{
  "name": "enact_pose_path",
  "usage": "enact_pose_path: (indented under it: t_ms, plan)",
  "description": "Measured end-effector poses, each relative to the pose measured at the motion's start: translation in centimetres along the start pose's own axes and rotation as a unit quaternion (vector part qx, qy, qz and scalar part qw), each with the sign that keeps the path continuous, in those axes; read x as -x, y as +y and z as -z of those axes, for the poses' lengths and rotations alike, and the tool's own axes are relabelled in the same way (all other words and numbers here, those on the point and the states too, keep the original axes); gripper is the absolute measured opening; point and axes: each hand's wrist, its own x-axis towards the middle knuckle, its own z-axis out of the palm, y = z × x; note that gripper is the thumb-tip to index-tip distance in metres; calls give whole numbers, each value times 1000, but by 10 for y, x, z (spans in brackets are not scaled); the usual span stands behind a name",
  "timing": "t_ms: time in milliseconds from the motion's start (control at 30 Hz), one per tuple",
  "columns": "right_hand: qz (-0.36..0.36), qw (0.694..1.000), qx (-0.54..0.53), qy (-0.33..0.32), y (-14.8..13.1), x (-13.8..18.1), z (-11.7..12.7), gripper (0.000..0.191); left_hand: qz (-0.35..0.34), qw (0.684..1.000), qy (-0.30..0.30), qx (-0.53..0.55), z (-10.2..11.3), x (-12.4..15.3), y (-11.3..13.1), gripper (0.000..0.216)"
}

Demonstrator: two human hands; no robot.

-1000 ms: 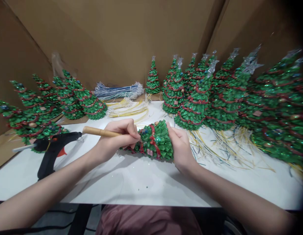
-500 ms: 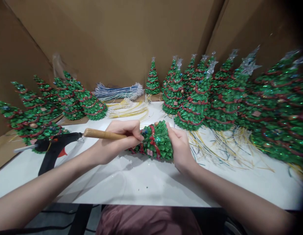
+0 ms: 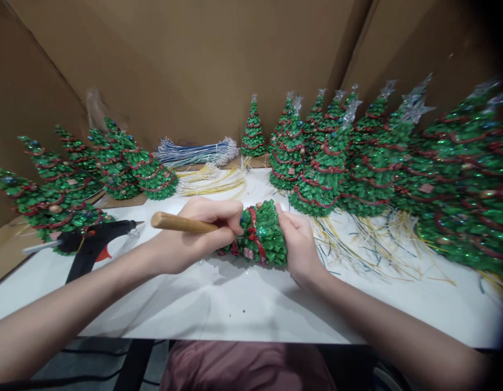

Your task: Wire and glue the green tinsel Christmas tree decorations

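Observation:
A small green Christmas tree figurine (image 3: 263, 233) with red garlands lies on its side just over the white table, its base toward the right. My right hand (image 3: 300, 241) is closed around the base end. In my left hand (image 3: 202, 233) is a wooden-handled tool (image 3: 182, 223), gripped with the fingers curled and pressed against the tree's side. The tool's working end is hidden behind the fingers and the tree, so its kind does not show. The upper part of the tree is covered by my left hand.
A black glue gun (image 3: 96, 239) rests left of my left forearm. Christmas trees (image 3: 151, 174) stand at the left, and several star-topped ones (image 3: 324, 179) at the right. Bundled blue-white wires (image 3: 196, 152) and yellow wires (image 3: 214, 182) lie behind; loose wires (image 3: 377, 244) spread at right.
My left hand has slid slightly to the right along the tree, and the wooden handle has moved with it. My right hand and the tree have stayed almost still.

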Motion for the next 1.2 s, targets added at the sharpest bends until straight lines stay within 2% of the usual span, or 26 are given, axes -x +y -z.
enact_pose_path:
  t_ms: [133, 267, 467, 800, 1000, 1200]
  plan:
    - [-3, 1000, -1, -8, -3, 1, 0, 50, 11, 1000, -15, 4, 0, -6, 5, 18]
    - [-1, 1000, 7, -3, -4, 1, 0, 50, 48, 995, -24, 80, 0, -12, 3, 18]
    - [11, 1000, 11, -8, -3, 0, 1, 49, 119, 971, -31, 205, 1, -16, -9, 13]
    - [9, 1000, 18, -6, -3, -1, 1, 49, 142, 927, -38, 346, -1, -19, -25, 15]
    - [8, 1000, 9, -12, -3, -1, 1, 47, 137, 926, -34, 350, -2, -18, -29, 14]
    - [11, 1000, 7, -10, -4, 0, 0, 48, 124, 965, -42, 229, 3, -18, -10, 12]
